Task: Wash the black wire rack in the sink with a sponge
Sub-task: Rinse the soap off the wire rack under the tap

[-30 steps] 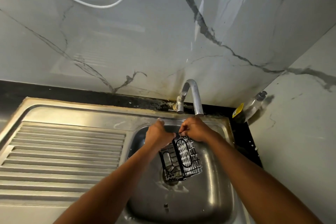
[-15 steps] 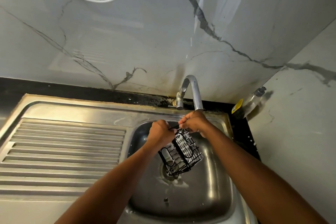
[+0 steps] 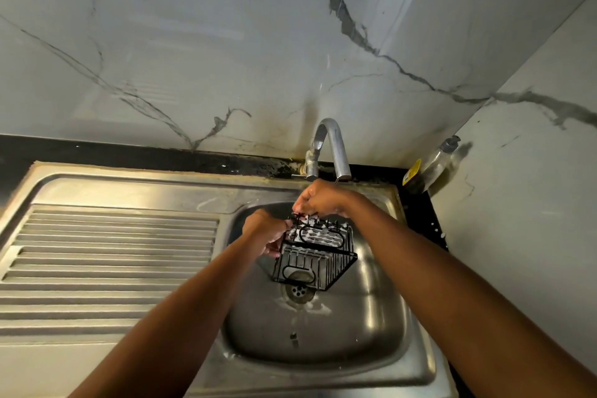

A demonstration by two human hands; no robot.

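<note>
Head view: left grip (image 3: 265, 233) and right grip (image 3: 319, 199) each pinch the black wire rack (image 3: 315, 265), sponge (image 3: 318, 236) inside, over the sink (image 3: 371, 317)

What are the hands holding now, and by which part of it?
Both hold the black wire rack over the sink: the left hand grips its left edge, the right hand pinches its top rim near the far left corner.

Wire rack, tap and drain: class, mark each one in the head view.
wire rack (image 3: 310, 265), head view, front wire wall.
tap (image 3: 339, 152), head view, curved spout.
drain (image 3: 298, 292), head view, perforated strainer.
</note>
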